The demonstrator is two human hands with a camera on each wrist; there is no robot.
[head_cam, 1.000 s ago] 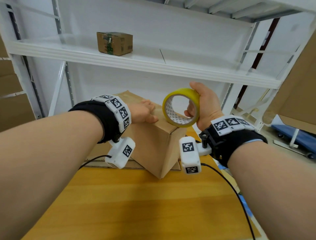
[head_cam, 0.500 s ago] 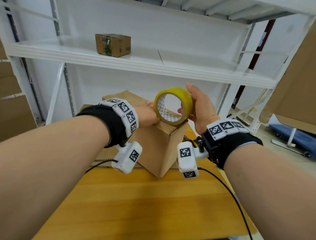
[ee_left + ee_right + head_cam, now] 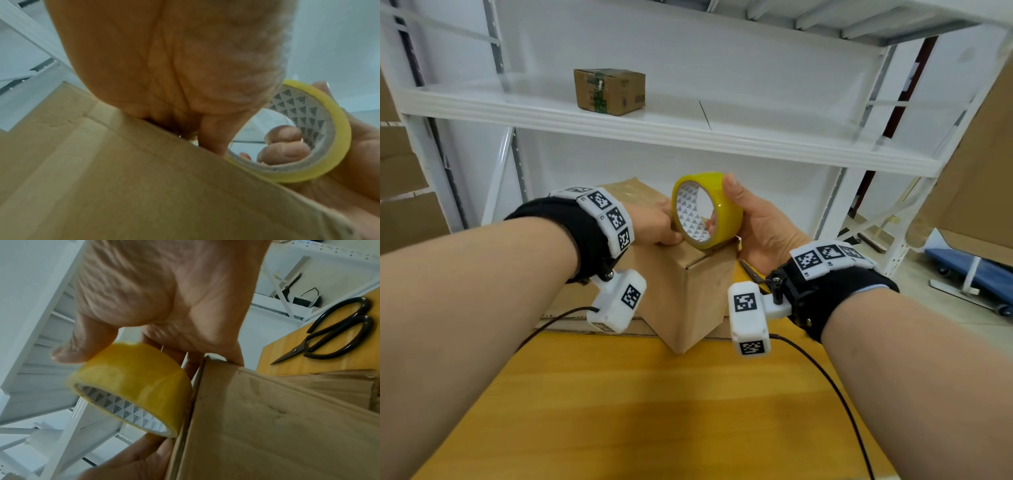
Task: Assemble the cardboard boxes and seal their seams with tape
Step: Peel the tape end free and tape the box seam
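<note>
A plain cardboard box (image 3: 688,294) stands on the wooden table (image 3: 654,411) with one corner toward me. My left hand (image 3: 666,231) lies on its top and presses down; the left wrist view shows the palm (image 3: 174,65) against the box (image 3: 144,178). My right hand (image 3: 722,205) grips a yellow tape roll (image 3: 726,219), thumb on the rim and fingers (image 3: 283,146) curled through the core. The roll (image 3: 131,382) stands on edge at the box's top right edge (image 3: 267,426), close beside my left hand. I cannot see a loose tape end.
Black scissors (image 3: 339,331) lie on the table right of the box. Flattened cardboard (image 3: 571,308) lies under and behind it. A small printed box (image 3: 609,90) sits on the white shelf (image 3: 722,137) above. A cable (image 3: 825,370) crosses the table. A blue cart (image 3: 979,274) stands at right.
My right hand has brought the tape roll down and to the left, from above the box's corner onto its top edge beside my left hand. The left hand stays on the box.
</note>
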